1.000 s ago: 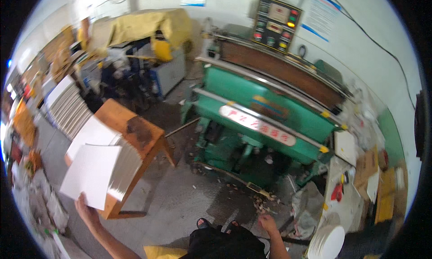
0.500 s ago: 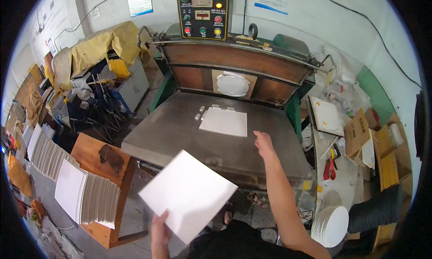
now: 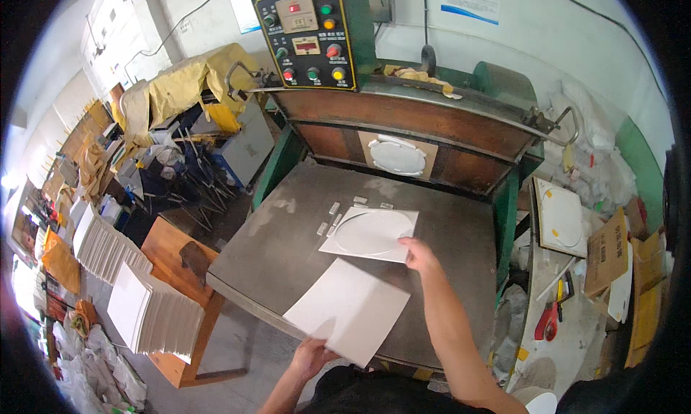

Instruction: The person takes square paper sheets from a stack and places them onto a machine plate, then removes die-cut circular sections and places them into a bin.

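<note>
My left hand (image 3: 311, 358) pinches the near edge of a plain white square board (image 3: 353, 306), tilted above the front edge of the press bed (image 3: 266, 234). Farther in, a second white board (image 3: 371, 234) with a large round cut line lies on the bed. The fingers of my right hand (image 3: 417, 254) are closed on its right corner, and its near side looks slightly raised. Several small pale blocks (image 3: 335, 208) sit along this board's left and far sides. On the raised upper plate of the press (image 3: 331, 144) is a round white die (image 3: 398, 157).
A control panel (image 3: 306, 36) stands above the press. Stacks of white boards (image 3: 169, 317) rest on a wooden table (image 3: 209, 328) at left. A side bench at right holds red-handled scissors (image 3: 549, 320), a framed round template (image 3: 561, 216) and a cardboard box (image 3: 606, 252).
My right hand has reached the board on the bed and closed on its corner; the round cut line now shows. My left hand has brought its board right, over the bed's front. The view has shifted.
</note>
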`<state>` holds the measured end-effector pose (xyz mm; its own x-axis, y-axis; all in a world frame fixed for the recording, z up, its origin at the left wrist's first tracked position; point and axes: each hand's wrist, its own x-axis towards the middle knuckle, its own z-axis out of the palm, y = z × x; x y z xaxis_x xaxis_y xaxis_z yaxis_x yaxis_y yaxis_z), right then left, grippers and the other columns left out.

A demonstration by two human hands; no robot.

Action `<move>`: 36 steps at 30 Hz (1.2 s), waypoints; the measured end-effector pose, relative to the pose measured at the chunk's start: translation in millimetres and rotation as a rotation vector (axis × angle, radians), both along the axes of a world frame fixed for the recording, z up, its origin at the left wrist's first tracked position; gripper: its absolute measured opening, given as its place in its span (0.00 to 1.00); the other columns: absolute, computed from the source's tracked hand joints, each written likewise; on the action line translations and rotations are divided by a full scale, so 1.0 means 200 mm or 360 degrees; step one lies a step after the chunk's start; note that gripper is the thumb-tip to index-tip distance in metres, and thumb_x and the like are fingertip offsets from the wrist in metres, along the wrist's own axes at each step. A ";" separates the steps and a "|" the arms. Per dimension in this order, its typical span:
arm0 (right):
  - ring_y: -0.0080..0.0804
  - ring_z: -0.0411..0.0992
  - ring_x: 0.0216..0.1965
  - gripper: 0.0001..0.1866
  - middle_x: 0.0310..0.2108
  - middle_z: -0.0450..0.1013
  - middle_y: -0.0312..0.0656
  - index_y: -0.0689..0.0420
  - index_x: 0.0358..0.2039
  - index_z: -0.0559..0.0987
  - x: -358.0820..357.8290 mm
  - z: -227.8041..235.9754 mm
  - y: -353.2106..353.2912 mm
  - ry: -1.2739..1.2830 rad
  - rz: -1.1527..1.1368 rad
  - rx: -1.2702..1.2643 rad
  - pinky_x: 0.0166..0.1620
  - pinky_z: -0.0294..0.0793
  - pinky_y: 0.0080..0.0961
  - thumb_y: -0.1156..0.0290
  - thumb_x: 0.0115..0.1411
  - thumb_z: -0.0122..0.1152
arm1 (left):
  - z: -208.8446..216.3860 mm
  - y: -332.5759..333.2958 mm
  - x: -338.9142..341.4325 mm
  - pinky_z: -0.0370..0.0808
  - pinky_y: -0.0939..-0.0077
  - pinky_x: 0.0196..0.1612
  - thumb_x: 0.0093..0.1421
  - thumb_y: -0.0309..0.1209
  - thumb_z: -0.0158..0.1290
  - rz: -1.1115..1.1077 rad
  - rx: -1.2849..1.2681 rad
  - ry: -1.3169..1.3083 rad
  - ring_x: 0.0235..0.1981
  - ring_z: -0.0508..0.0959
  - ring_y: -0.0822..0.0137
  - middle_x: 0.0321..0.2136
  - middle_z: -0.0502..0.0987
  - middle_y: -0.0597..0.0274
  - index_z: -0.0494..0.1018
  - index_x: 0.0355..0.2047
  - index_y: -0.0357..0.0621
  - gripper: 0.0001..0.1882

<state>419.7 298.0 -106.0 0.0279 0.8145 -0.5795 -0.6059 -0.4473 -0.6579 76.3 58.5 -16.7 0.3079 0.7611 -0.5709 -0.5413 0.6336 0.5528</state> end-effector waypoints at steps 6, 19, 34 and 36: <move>0.40 0.72 0.48 0.25 0.48 0.72 0.49 0.66 0.54 0.69 0.35 0.45 -0.67 -0.0115 -0.0266 0.0356 0.53 0.71 0.36 0.69 0.57 0.60 | -0.34 0.62 0.43 0.74 0.48 0.53 0.65 0.22 0.38 0.0050 0.0124 0.0016 0.52 0.72 0.49 0.51 0.67 0.45 0.57 0.55 0.27 0.19; 0.35 0.74 0.45 0.24 0.46 0.75 0.46 0.67 0.52 0.71 0.29 0.53 -2.11 -0.0712 -0.0858 -0.0159 0.51 0.71 0.29 0.74 0.54 0.57 | -0.36 0.82 0.90 0.66 0.55 0.59 0.54 0.29 0.57 -0.0108 0.1329 0.1768 0.58 0.65 0.50 0.55 0.66 0.47 0.64 0.54 0.39 0.27; 0.28 0.75 0.39 0.13 0.39 0.78 0.42 0.65 0.45 0.77 -0.32 0.76 -2.48 -0.0679 -0.1521 -0.0269 0.45 0.73 0.25 0.77 0.60 0.57 | -0.42 0.86 1.09 0.62 0.52 0.60 0.61 0.37 0.50 -0.0880 0.2150 0.1709 0.56 0.69 0.51 0.51 0.73 0.51 0.67 0.54 0.41 0.22; 0.30 0.76 0.39 0.14 0.39 0.78 0.42 0.65 0.46 0.76 -0.38 0.82 -2.49 -0.0410 -0.1654 -0.0259 0.45 0.75 0.28 0.76 0.60 0.57 | -0.25 0.69 1.01 0.71 0.55 0.52 0.64 0.40 0.49 -0.1232 0.1668 0.0704 0.47 0.76 0.55 0.45 0.77 0.52 0.69 0.52 0.40 0.21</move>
<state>343.2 -199.1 57.6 0.7967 0.2357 -0.5565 -0.5911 0.1119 -0.7988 279.1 197.3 -65.8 0.7910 0.6118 -0.0020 0.1002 -0.1263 0.9869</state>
